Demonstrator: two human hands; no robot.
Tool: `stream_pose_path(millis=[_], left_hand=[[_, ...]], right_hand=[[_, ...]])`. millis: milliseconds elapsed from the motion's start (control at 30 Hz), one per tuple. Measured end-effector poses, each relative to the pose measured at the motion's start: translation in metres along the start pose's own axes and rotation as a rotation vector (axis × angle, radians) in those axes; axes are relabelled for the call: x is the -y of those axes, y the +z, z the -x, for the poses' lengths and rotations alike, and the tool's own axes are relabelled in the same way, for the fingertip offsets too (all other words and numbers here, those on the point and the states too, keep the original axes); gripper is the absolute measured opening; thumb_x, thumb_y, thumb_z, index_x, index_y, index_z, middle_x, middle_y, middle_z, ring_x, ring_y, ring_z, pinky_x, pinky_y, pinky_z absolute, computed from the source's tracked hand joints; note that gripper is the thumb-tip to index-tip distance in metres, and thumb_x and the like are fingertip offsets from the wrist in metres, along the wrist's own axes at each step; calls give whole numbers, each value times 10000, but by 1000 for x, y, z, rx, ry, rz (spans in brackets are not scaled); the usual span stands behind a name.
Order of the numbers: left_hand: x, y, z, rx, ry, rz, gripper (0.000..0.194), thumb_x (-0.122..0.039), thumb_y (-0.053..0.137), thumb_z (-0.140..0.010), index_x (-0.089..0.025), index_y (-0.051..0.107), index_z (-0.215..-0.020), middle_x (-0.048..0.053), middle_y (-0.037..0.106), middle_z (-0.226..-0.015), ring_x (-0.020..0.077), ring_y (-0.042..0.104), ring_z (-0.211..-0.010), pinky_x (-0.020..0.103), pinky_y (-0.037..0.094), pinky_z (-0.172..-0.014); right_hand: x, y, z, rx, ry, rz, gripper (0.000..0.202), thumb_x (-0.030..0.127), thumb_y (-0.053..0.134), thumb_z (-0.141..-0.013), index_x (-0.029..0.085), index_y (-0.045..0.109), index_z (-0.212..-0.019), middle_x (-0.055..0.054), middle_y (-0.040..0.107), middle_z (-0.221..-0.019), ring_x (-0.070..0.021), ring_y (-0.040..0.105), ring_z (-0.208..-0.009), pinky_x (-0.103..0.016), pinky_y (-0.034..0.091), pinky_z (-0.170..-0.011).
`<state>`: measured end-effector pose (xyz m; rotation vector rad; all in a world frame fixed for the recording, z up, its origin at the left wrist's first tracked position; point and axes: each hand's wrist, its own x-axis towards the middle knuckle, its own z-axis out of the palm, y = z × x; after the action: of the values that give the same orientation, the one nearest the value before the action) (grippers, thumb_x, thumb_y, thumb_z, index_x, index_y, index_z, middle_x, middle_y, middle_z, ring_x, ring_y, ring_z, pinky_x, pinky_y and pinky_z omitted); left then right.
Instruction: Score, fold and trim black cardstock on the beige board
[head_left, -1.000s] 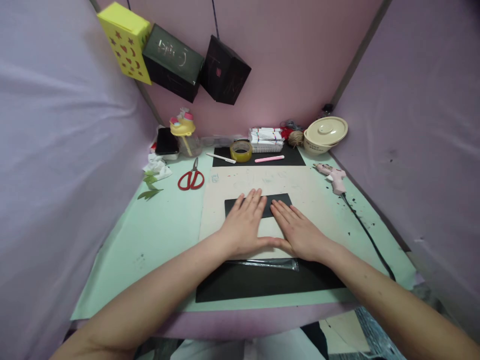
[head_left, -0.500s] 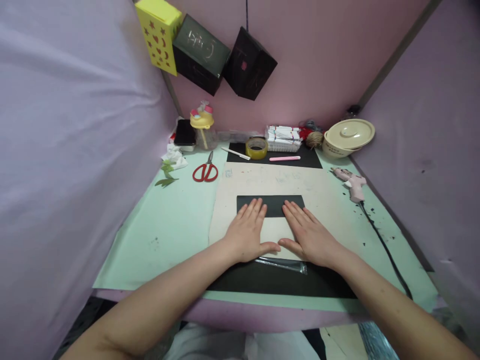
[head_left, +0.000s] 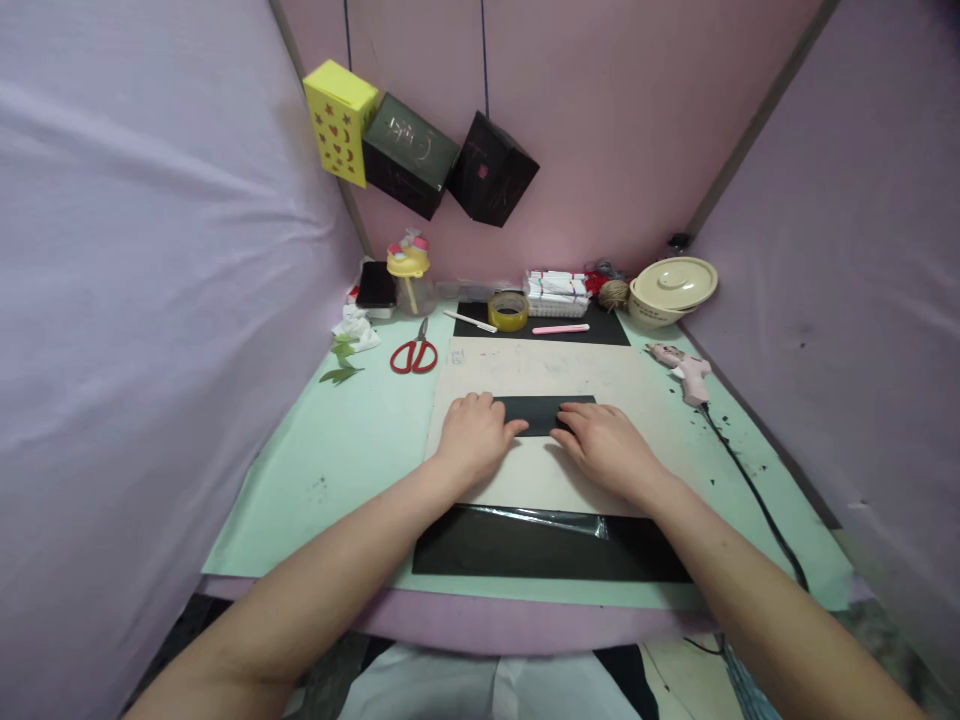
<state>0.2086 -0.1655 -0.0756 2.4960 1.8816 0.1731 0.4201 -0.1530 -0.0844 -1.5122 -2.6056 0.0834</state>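
Observation:
A folded-looking strip of black paper lies across the cream board in front of me. At its left end my left hand curls its fingers over the far edge, thumb at the near edge. My right hand grips the right part the same way, its bent fingertips on the strip and the thumb near its lower edge. Both ends are partly hidden by the hands. Beneath the board's near edge lie a larger black sheet and a narrow clear plastic sleeve.
Red-handled scissors and leaves lie left. Along the back are a tape roll, white pen, pink pen, marker set and lidded bowl. A corded glue gun rests right. Boxes hang above.
Both hands, flat with fingers stretched before, have drawn up and bent their fingers around the black strip. The left hand now covers its left end. The camera view has shifted slightly.

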Motion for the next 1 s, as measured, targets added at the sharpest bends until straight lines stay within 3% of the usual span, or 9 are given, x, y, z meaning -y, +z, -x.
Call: stream_pose_path(millis=[100, 233, 333, 433, 533, 633, 733, 900, 1000], left_hand=[[-15, 7, -14, -27, -14, -14, 307, -275, 420, -977, -74, 645, -1033, 187, 640, -1048, 305, 588, -1036, 429, 452, -866], [-24, 28, -18, 0, 41, 13, 411, -112, 321, -969, -56, 485, -1342, 184, 483, -1421, 267, 428, -1335, 403, 352, -1074], [-19, 37, -13, 53, 65, 49, 499, -234, 312, -1000, -46, 337, -1461, 157, 315, -1550, 261, 258, -1450, 420, 223, -1175], [-9, 38, -8, 88, 45, 95, 671, -454, 341, -985, -28, 256, -1496, 165, 181, -1590, 283, 136, -1484, 433, 156, -1201], [0, 36, -5, 100, 14, 120, 865, -634, 370, -918, -19, 217, -1507, 187, 119, -1595, 304, 69, -1489, 440, 137, -1204], [4, 35, -4, 102, 18, 141, 926, -685, 382, -886, -22, 211, -1509, 194, 114, -1594, 310, 61, -1490, 447, 128, -1204], [5, 35, -5, 85, 25, 161, 921, -677, 406, -879, -21, 234, -1503, 200, 143, -1590, 315, 92, -1487, 446, 130, -1201], [-5, 30, -8, 24, 31, 133, 782, -567, 499, -892, -19, 375, -1435, 232, 306, -1533, 337, 240, -1448, 463, 124, -1193], [-15, 21, -12, 20, 74, 197, 573, -379, 557, -900, -27, 487, -1346, 256, 468, -1416, 361, 405, -1346, 482, 265, -1129]], right_hand=[[11, 3, -18, -110, 80, 25, 325, 298, 403, -964, 148, 676, -1057, -127, 686, -1108, -279, 610, -1040, -434, 461, -905], [16, 24, -28, -144, -44, -46, 419, 254, 368, -971, 103, 543, -1320, -132, 553, -1379, -250, 484, -1286, -405, 378, -1080], [9, 37, -24, -57, -95, -50, 528, 359, 327, -995, 111, 395, -1455, -102, 383, -1523, -233, 325, -1422, -434, 271, -1170], [-6, 40, -17, -1, -58, -29, 652, 515, 337, -972, 133, 314, -1501, -96, 284, -1565, -242, 252, -1454, -462, 250, -1179], [-25, 38, -11, 21, 4, -17, 762, 611, 352, -935, 137, 255, -1523, -117, 239, -1578, -262, 212, -1465, -487, 256, -1173], [-44, 33, -6, 49, -18, -38, 823, 647, 389, -908, 139, 220, -1533, -132, 220, -1584, -271, 189, -1469, -498, 264, -1170], [-57, 26, -4, 43, -108, -73, 784, 604, 469, -897, 145, 299, -1509, -143, 306, -1553, -274, 275, -1443, -478, 321, -1151], [-60, 21, -6, -115, -229, 16, 495, 435, 481, -940, 124, 582, -1312, -167, 583, -1338, -295, 541, -1256, -459, 456, -1044], [-54, 15, -7, -179, -293, 69, 366, 363, 451, -959, 147, 676, -1150, -137, 690, -1169, -266, 646, -1080, -437, 497, -976]])
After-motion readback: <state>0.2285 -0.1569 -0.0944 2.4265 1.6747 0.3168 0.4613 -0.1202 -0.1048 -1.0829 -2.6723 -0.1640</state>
